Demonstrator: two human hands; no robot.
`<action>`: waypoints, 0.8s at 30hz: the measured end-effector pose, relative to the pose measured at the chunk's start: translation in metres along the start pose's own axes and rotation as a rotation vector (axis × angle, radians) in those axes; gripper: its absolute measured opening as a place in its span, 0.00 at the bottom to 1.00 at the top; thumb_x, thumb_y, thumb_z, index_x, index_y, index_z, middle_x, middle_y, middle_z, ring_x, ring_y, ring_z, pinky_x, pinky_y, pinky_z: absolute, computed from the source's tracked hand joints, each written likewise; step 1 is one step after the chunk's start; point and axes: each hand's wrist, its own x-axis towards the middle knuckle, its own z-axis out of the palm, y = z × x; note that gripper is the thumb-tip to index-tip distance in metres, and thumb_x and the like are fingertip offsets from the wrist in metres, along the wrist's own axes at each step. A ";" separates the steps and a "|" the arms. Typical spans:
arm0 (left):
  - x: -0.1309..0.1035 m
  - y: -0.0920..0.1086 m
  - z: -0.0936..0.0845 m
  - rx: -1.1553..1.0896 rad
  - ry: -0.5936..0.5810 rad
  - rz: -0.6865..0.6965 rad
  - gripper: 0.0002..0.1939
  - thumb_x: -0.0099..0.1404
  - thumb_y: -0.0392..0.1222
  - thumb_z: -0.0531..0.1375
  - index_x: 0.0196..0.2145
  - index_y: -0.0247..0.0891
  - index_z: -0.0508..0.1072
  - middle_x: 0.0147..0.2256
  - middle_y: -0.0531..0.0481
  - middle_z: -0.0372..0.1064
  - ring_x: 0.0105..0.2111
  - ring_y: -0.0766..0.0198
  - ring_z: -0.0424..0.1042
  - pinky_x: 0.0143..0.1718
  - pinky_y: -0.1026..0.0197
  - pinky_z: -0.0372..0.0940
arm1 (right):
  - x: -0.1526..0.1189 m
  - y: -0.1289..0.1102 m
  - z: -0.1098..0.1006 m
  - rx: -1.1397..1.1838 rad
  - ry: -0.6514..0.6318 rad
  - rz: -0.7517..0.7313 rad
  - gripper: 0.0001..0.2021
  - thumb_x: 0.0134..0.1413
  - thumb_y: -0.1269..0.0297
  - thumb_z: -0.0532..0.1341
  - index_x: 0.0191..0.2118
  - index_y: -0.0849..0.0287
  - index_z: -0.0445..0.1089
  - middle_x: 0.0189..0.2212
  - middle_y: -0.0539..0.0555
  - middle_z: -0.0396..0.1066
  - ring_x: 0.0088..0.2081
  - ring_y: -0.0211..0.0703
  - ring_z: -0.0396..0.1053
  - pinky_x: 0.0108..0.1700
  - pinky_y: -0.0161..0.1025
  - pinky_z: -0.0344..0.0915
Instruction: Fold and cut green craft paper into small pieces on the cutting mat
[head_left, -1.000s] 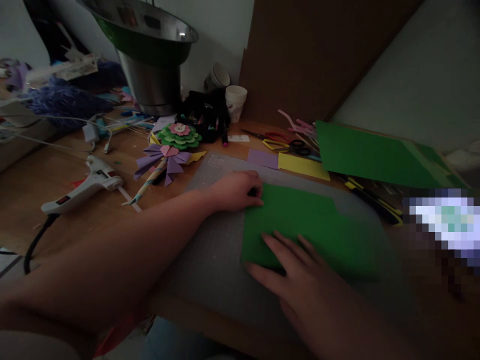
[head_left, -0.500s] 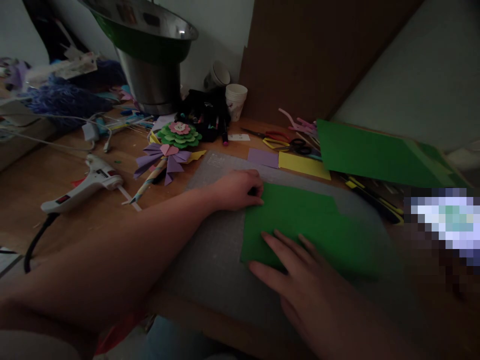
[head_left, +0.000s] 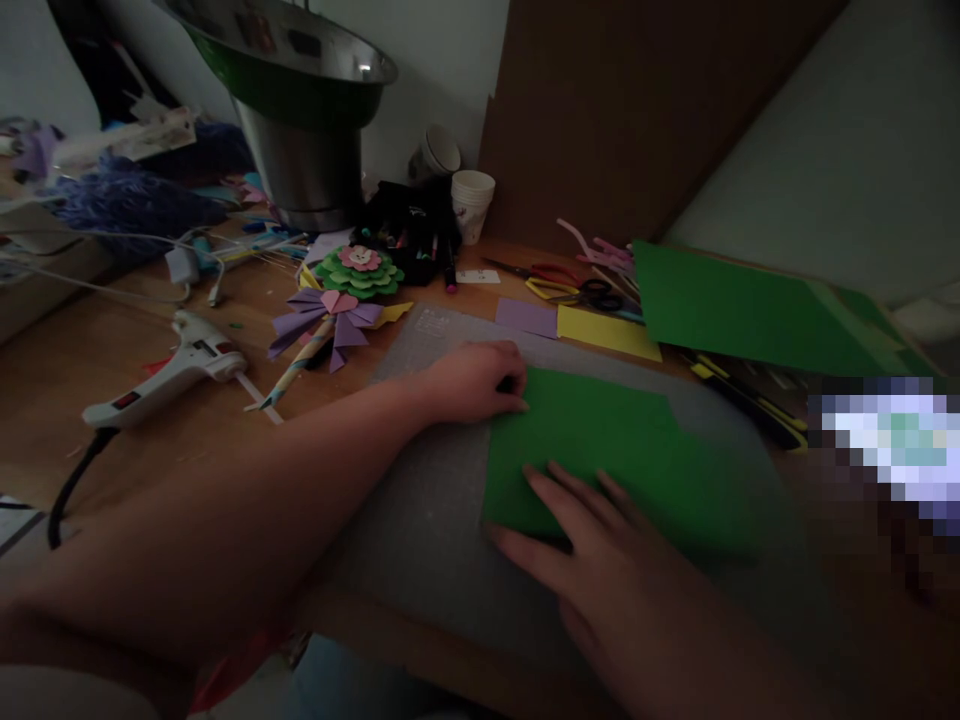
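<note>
Solid green is shown by the paper sheet [head_left: 585,420], grey by the mat [head_left: 420,510], plain purple and yellow by two small cards [head_left: 526,317], and striping by the flower's stem [head_left: 298,365].

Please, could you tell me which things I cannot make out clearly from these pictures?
All in the head view:
- Left hand: its back hides most fingertips, so its grip is unclear.
- Right hand: its back hides the palm and the paper underneath.
- Green paper: right end blurred.
- Card: print too small.
- Basin: cut off by the top edge.
- Bright patch: pixelated.
</note>
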 end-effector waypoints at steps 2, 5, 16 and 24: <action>0.000 0.000 0.000 -0.007 -0.008 -0.009 0.06 0.59 0.41 0.61 0.31 0.36 0.72 0.34 0.50 0.66 0.34 0.64 0.67 0.37 0.62 0.60 | -0.001 0.000 0.000 0.001 -0.002 -0.006 0.28 0.49 0.72 0.57 0.55 0.37 0.65 0.57 0.62 0.62 0.56 0.63 0.61 0.52 0.67 0.58; 0.001 0.001 -0.001 -0.028 -0.005 -0.040 0.08 0.62 0.42 0.57 0.32 0.36 0.73 0.38 0.49 0.66 0.34 0.64 0.67 0.39 0.62 0.61 | -0.001 -0.001 -0.001 0.005 0.000 -0.009 0.27 0.49 0.72 0.57 0.54 0.38 0.65 0.56 0.64 0.62 0.56 0.63 0.62 0.50 0.67 0.60; 0.003 -0.003 -0.001 -0.153 -0.003 -0.038 0.08 0.55 0.43 0.65 0.31 0.37 0.76 0.37 0.50 0.66 0.35 0.66 0.67 0.37 0.64 0.61 | 0.000 -0.001 -0.001 0.017 -0.008 0.000 0.28 0.49 0.72 0.57 0.55 0.37 0.64 0.57 0.64 0.61 0.57 0.64 0.60 0.52 0.67 0.57; 0.003 0.000 -0.001 -0.182 0.003 -0.074 0.10 0.58 0.46 0.62 0.30 0.36 0.74 0.35 0.50 0.67 0.34 0.65 0.65 0.38 0.63 0.60 | 0.002 -0.002 -0.003 0.016 -0.012 0.002 0.27 0.48 0.71 0.60 0.54 0.38 0.65 0.56 0.64 0.62 0.56 0.65 0.61 0.51 0.67 0.58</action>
